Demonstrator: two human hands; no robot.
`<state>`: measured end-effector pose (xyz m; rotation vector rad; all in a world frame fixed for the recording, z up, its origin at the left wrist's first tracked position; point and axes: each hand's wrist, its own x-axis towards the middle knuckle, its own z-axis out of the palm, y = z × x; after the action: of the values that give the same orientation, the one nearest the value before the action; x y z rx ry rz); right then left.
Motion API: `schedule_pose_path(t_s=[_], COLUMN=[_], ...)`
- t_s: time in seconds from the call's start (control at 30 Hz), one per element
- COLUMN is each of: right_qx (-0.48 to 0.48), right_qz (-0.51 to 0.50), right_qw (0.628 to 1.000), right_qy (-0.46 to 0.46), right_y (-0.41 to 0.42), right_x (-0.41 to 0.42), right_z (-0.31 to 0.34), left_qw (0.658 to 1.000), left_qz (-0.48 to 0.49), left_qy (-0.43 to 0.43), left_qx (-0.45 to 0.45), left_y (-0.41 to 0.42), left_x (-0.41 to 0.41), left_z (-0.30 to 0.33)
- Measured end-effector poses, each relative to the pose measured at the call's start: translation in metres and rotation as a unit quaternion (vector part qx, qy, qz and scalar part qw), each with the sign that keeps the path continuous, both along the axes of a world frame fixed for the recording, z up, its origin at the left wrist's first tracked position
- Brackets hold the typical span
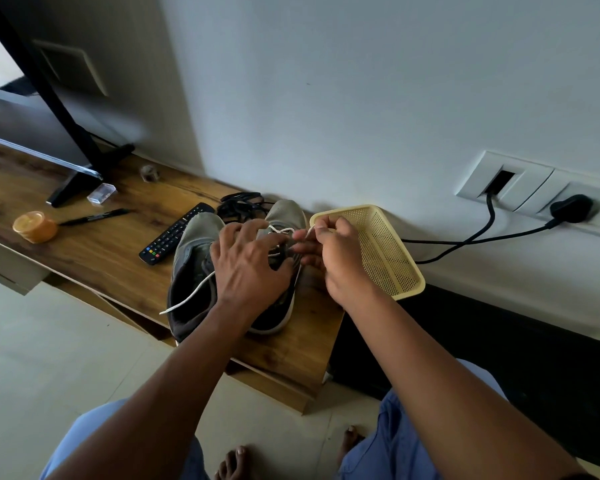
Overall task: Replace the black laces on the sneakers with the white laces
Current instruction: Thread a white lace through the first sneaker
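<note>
Sneakers (201,271) sit side by side at the near edge of the table (94,251), toes pointing far. I reach both arms forward over them. My left hand (253,268) lies spread across the right shoe's tongue, fingers bent and pressing down. My right hand (336,258) pinches the white lace (281,231) end, lifted just beside the yellow basket (388,251). Black laces (239,204) lie heaped behind the toes.
</note>
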<state>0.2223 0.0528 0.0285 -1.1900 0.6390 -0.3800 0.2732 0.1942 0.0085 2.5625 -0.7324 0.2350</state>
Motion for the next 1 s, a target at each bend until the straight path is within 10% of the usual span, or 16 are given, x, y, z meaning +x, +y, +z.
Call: schedule_pose_path(t_s=[0.1, 0.23, 0.47, 0.73, 1.0], right_qx=[-0.233, -0.502, -0.64, -0.309, -0.309], right_qz=[0.035, 0.17, 0.117, -0.154, -0.215], right_qw=[0.97, 0.842, 0.75, 0.934, 0.925], right_qy=[0.058, 0.096, 0.117, 0.091, 0.052], right_y=[-0.004, -0.005, -0.009, -0.038, -0.033], right_x=[-0.002, -0.004, -0.005, 0.001, -0.001], right_z=[-0.009, -0.012, -0.015, -0.006, -0.002], left_qw=[0.997, 0.991, 0.99, 0.992, 0.992], left_qz=[-0.018, -0.07, -0.074, -0.054, -0.048], left_qy=[0.073, 0.105, 0.112, 0.11, 0.11], left_qx=[-0.018, -0.041, -0.049, -0.027, -0.044], left_y=[0.005, 0.007, 0.006, 0.006, 0.005], left_x=[0.012, 0.024, 0.027, 0.024, 0.015], left_z=[-0.006, -0.014, -0.016, -0.011, -0.001])
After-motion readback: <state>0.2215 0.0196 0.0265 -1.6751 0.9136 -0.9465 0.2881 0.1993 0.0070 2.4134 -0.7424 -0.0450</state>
